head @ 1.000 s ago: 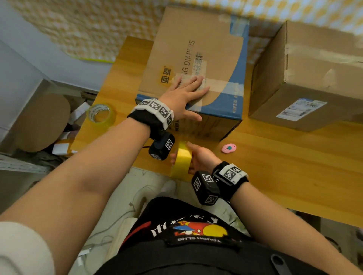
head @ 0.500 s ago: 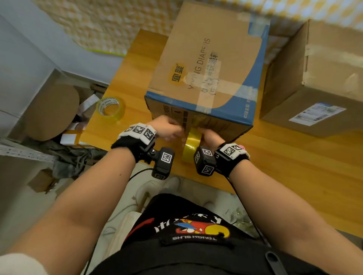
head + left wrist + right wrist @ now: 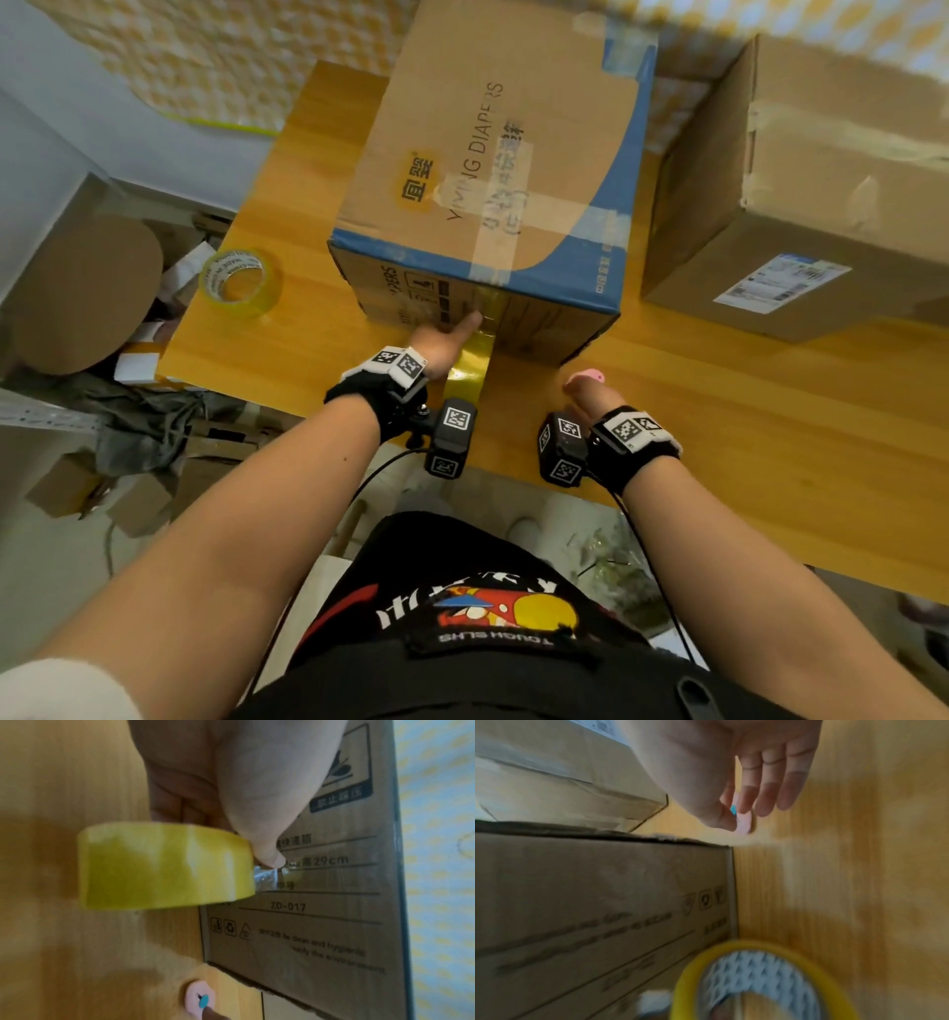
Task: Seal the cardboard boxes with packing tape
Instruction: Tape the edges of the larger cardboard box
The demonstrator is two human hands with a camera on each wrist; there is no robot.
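Diaper box [image 3: 488, 169] stands on the wooden table [image 3: 719, 437], closed, pale tape strips already crossing its top. Its printed front face points toward 6 o'clock in the head view.

Left hand [image 3: 444, 342]: thumb pressed against the front face of the box, pinning the free end of the tape there; the other fingers are curled in behind it. Left wrist view shows the thumb tip on the crinkled clear strip where it leaves the yellow tape roll [image 3: 164, 866]. Roll stands on edge on the table, just at the foot of the box, touching the hand.

Right hand [image 3: 734, 772]: at 3 o'clock of the roll, low over the table. Thumb and fingers close narrowly on the small pink cutter [image 3: 744, 821], which has a blue-green slider. Whether the cutter is lifted or on the table, cannot tell.

Second tape roll [image 3: 239, 282], clear-yellow, lies flat on the table at 9 o'clock of the box, well apart from both hands. Plain brown box [image 3: 801, 180] with a shipping label sits at 3 o'clock of the diaper box, close but not touching
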